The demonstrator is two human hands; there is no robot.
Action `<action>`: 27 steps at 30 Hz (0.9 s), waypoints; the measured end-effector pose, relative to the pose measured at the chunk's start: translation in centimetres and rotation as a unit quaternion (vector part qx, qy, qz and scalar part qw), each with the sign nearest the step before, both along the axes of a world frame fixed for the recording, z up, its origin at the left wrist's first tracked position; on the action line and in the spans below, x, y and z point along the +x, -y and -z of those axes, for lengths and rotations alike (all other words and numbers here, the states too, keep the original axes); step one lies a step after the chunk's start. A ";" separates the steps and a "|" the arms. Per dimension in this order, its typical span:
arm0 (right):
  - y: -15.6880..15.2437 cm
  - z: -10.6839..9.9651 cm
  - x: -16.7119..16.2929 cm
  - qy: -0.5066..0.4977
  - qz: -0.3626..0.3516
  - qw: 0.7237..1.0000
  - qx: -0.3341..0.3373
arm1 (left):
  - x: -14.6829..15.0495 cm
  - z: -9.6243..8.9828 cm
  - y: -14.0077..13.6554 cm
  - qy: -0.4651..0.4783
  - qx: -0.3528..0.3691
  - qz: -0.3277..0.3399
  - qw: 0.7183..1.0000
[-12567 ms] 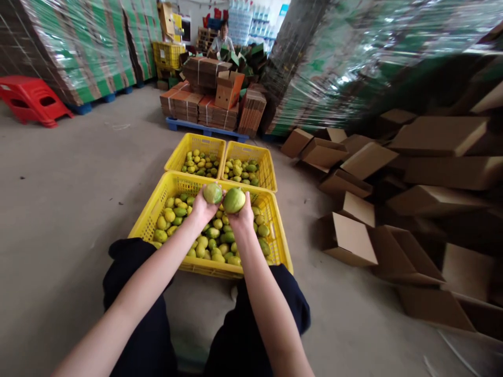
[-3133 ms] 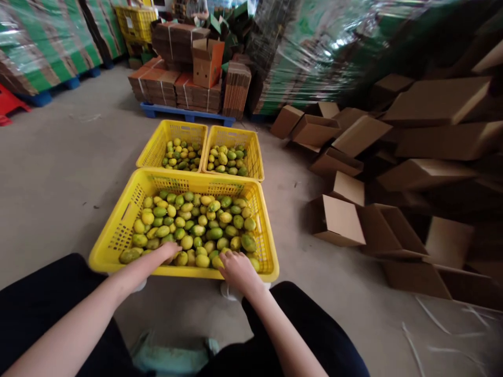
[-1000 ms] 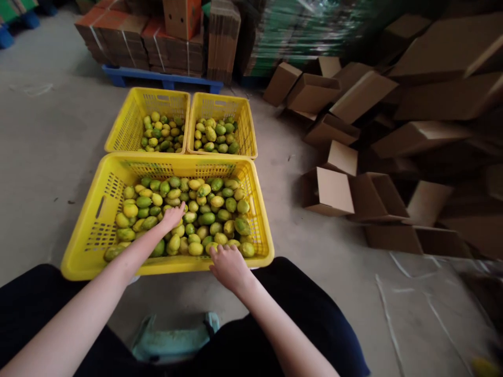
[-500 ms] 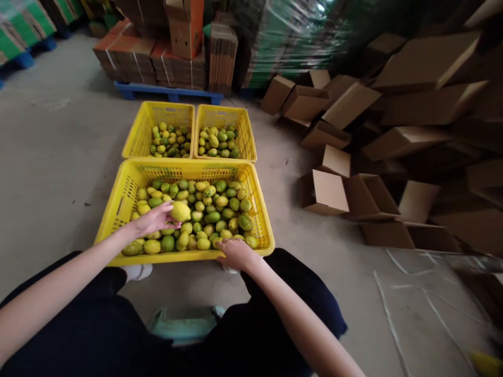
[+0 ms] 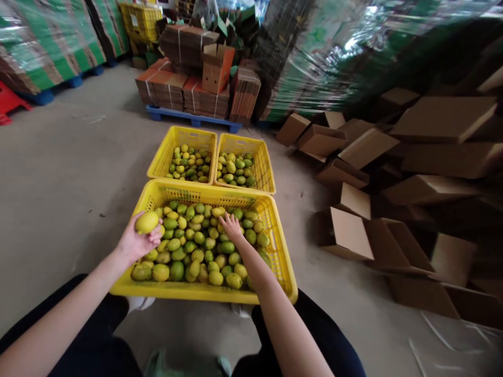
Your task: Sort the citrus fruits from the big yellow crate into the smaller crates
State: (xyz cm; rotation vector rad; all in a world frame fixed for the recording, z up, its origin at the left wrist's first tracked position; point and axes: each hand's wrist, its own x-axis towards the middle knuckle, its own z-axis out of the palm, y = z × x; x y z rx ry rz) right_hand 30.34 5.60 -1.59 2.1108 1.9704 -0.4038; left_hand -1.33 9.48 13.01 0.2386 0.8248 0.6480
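Observation:
My left hand (image 5: 135,241) is closed round a yellow lemon (image 5: 146,222), held up over the left side of the near yellow crate (image 5: 204,294). Beneath it, green and yellow lemons (image 5: 198,238) cover the crate's floor. My right hand (image 5: 231,226) reaches across to the crate's far half. Its fingers are spread and point at the fruit there, nothing visibly gripped. Whether the fingertips touch a lemon I cannot tell.
Two more yellow crates, a back left one (image 5: 157,157) and a back right one (image 5: 265,162), hold lemons. Behind stands a blue pallet (image 5: 196,119) with flattened cartons (image 5: 168,86). Empty cardboard boxes (image 5: 351,230) lie piled on the right. Green wrapped stacks (image 5: 51,47) stand far left.
My left hand has moved left with the lemon. My right hand has gone from the crate's near rim to the far half of the fruit. The view has tilted up.

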 end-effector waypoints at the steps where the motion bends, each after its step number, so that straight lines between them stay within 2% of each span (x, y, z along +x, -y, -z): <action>1: -0.4 0.4 0.3 -0.002 0.005 1.000 0.005 | -0.5 -0.2 -0.6 0.001 0.015 -0.016 1.000; 5: -1.9 0.4 1.6 -0.033 0.031 0.999 0.017 | -0.8 -0.7 -1.2 -0.020 0.025 -0.021 0.999; 9: -2.2 -1.2 1.6 -0.094 0.080 0.991 0.048 | 0.1 -1.1 -0.6 -0.029 0.016 0.000 0.999; 12: -1.2 -3.6 0.4 -0.166 0.114 0.976 0.080 | 1.2 -1.4 -0.2 -0.029 0.017 -0.006 0.999; 16: 2.1 -8.4 -1.8 -0.258 0.124 0.949 0.130 | 3.2 -1.7 0.6 -0.060 0.042 -0.016 0.997; 18: 4.5 -11.3 -2.9 -0.324 0.122 0.923 0.165 | 4.3 -1.9 1.4 -0.074 0.068 0.013 0.995; 20: 7.0 -14.3 -3.9 -0.439 0.134 0.863 0.209 | 5.1 -2.1 2.5 -0.077 0.112 0.043 0.990; 22: 9.2 -17.0 -4.7 -0.504 0.143 0.820 0.231 | 5.7 -2.5 3.7 -0.072 0.180 0.062 0.979; 25: 11.3 -19.7 -5.6 -0.526 0.135 0.797 0.266 | 6.1 -3.4 5.2 -0.059 0.306 0.099 0.945; 27: 11.8 -20.1 -6.0 -0.526 0.131 0.787 0.296 | 6.4 -3.8 5.9 -0.062 0.372 0.114 0.919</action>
